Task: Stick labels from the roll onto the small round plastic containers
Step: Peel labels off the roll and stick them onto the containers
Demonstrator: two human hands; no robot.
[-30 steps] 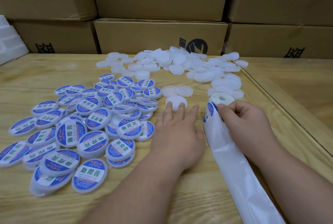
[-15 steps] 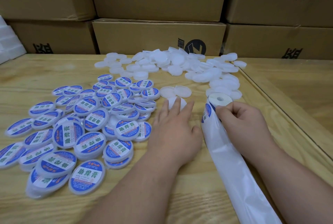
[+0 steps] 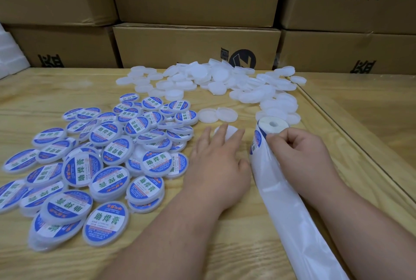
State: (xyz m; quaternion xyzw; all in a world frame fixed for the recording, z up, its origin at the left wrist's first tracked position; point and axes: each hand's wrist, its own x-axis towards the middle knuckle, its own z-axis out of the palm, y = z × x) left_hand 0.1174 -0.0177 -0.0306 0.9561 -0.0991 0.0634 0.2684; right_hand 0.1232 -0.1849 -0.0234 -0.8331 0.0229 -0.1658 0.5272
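The head view showed the left hand (image 3: 219,164), fingers flat on a plain white container (image 3: 226,132) mid-frame, just left of the label roll (image 3: 269,128), where the right hand (image 3: 299,155) pinched a blue label (image 3: 256,144).

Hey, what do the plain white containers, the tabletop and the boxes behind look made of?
Plain white containers: likely translucent, slightly glossy plastic, milky with soft highlights. Tabletop: seemingly light wood or plywood, visible grain, matte. Boxes: brown cardboard, matte, with folded flaps.
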